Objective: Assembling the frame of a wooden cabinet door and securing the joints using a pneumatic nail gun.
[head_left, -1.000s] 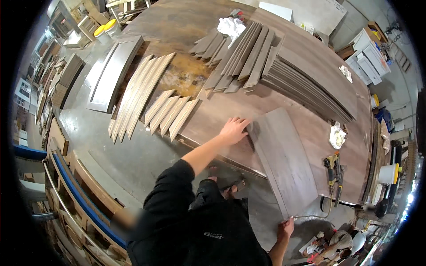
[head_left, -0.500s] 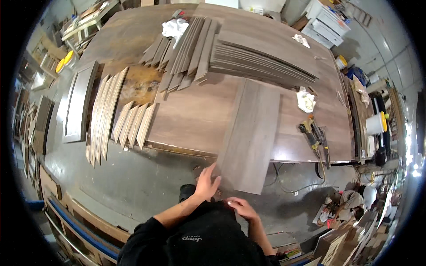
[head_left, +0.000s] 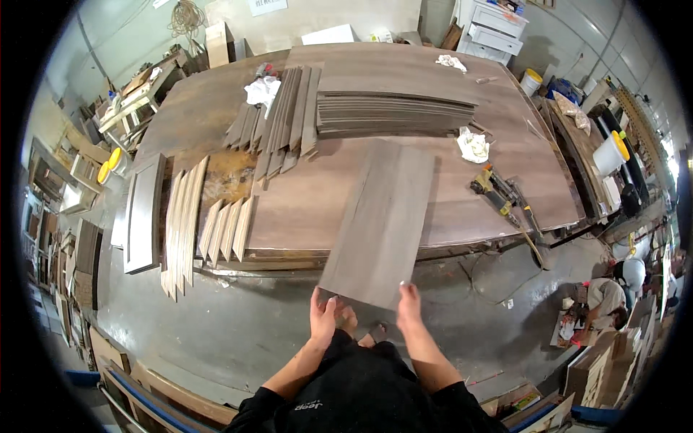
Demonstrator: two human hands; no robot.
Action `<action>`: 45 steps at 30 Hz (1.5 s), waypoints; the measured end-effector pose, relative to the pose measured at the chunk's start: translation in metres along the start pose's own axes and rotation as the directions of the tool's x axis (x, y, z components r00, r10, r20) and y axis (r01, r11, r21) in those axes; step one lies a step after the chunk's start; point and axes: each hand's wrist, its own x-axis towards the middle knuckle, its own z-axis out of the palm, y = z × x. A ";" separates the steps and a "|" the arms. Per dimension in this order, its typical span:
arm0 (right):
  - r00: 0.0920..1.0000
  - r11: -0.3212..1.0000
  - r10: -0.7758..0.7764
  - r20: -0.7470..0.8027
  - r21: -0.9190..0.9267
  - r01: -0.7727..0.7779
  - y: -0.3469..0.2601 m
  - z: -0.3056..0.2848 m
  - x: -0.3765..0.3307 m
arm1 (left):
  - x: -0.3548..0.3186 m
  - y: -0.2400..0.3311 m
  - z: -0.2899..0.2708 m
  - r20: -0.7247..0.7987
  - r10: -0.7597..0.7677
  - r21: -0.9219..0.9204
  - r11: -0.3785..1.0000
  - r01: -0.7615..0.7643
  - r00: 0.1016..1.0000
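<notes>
A wide, flat grey-brown wood panel [head_left: 382,216] lies on the worktable, its near end jutting past the front edge toward me. My left hand [head_left: 323,317] is at the panel's near left corner, thumb and fingers apart, a fingertip against or just beside the corner. At the near right corner is my right hand [head_left: 409,309], its fingers curled by the side edge with the thumb up; motion blurs it slightly. Behind the panel sits a stack of similar grey-brown boards [head_left: 397,115]. Narrower angled-end strips [head_left: 289,108] are piled left of that stack.
The large brown worktable [head_left: 303,216] carries two yellow-black power tools [head_left: 498,195] at right and white rags [head_left: 473,146]. Pale-edged strips [head_left: 184,224] and a framed door panel [head_left: 144,216] overhang its left side. A cord [head_left: 476,285] trails on the floor. Someone crouches [head_left: 605,303] at right.
My view has tilted up and shifted right. Both hands have moved up to the panel's near corners, the right one rising from near my waist. The panel appears to stay in place.
</notes>
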 end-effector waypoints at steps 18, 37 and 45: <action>0.991 0.991 0.125 0.054 0.033 -0.127 -0.043 0.024 0.058 | 0.054 0.130 -0.122 0.018 0.150 0.440 0.887 -0.142 0.989; 0.798 0.034 -0.435 0.418 -0.877 0.479 -0.174 -0.082 0.132 | 0.168 0.161 -0.032 0.543 0.385 0.782 0.094 -0.616 0.747; 0.840 0.010 -0.278 0.465 -0.873 0.487 -0.207 -0.093 0.151 | 0.150 0.155 -0.024 0.473 0.421 0.817 0.120 -0.565 0.774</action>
